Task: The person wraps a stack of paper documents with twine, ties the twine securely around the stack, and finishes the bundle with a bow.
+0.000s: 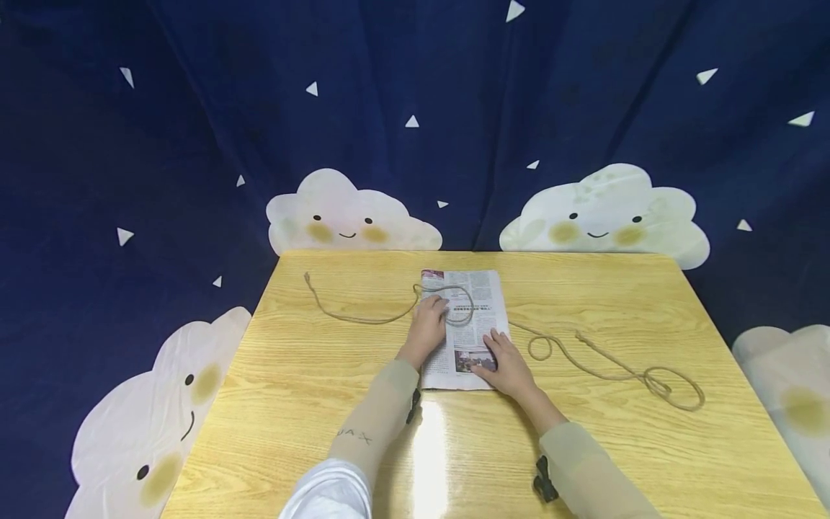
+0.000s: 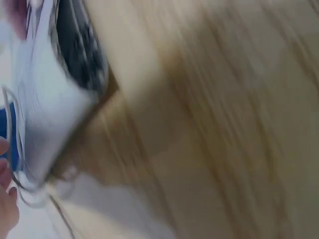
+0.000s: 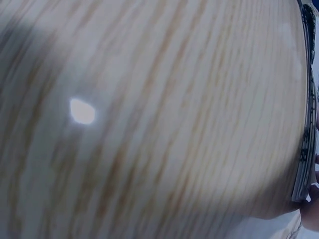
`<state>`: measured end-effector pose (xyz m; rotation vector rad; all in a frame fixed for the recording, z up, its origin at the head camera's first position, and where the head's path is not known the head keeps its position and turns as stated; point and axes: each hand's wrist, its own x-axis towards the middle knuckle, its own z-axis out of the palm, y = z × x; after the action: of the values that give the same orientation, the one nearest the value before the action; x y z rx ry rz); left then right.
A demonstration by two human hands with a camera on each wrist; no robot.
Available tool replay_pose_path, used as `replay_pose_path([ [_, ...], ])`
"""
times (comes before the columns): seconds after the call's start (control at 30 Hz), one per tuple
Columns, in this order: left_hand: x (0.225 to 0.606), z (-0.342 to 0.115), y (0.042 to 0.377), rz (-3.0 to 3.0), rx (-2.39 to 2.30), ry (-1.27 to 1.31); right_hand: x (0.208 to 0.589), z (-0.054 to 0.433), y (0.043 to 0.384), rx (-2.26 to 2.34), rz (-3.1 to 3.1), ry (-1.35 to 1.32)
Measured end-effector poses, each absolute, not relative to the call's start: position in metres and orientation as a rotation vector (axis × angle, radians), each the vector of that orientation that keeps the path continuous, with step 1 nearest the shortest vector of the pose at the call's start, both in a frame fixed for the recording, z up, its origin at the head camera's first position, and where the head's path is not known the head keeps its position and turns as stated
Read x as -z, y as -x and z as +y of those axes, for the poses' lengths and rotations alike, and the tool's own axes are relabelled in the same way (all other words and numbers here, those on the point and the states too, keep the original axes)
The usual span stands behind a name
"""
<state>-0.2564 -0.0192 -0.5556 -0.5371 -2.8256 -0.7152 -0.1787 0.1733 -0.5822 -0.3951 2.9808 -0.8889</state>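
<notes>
A folded newspaper (image 1: 478,288) lies on the wooden table, its layered edge (image 3: 305,144) showing in the right wrist view. Thin tan rope (image 1: 363,319) runs in from the left and makes a loop on top of the paper. My left hand (image 1: 426,328) lies over the paper's left side, its bent fingers at the rope; whether they pinch it is hidden. In the left wrist view, fingers (image 2: 6,174) show beside the rope. My right hand (image 1: 512,364) rests on the paper's lower right, fingers spread, thumb by a printed photo.
More rope (image 1: 603,371) trails from the paper's right edge, with loose loops and a free end on the table (image 1: 648,303). Another rope end (image 1: 308,278) lies at back left. A dark blue curtain (image 1: 402,65) with clouds hangs behind the table.
</notes>
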Motion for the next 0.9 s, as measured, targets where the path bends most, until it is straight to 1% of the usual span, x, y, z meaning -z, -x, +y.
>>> replay_pose_path([
  [0.13,0.563,-0.039,0.261,-2.790,0.965,0.269,0.582,0.173,0.179,0.890,2.979,0.389],
  [0.27,0.569,-0.050,0.261,-2.762,1.049,0.209,0.582,0.173,0.179,0.901,2.972,0.383],
  [0.57,0.569,-0.047,0.256,-2.601,1.069,0.316,0.585,0.173,0.179,0.906,2.976,0.389],
  [0.7,0.571,-0.046,0.253,-2.625,0.981,0.354,0.585,0.173,0.180,0.908,2.973,0.388],
  [0.9,0.574,-0.053,0.243,-2.735,0.720,0.538,0.585,0.173,0.180,0.866,2.984,0.409],
])
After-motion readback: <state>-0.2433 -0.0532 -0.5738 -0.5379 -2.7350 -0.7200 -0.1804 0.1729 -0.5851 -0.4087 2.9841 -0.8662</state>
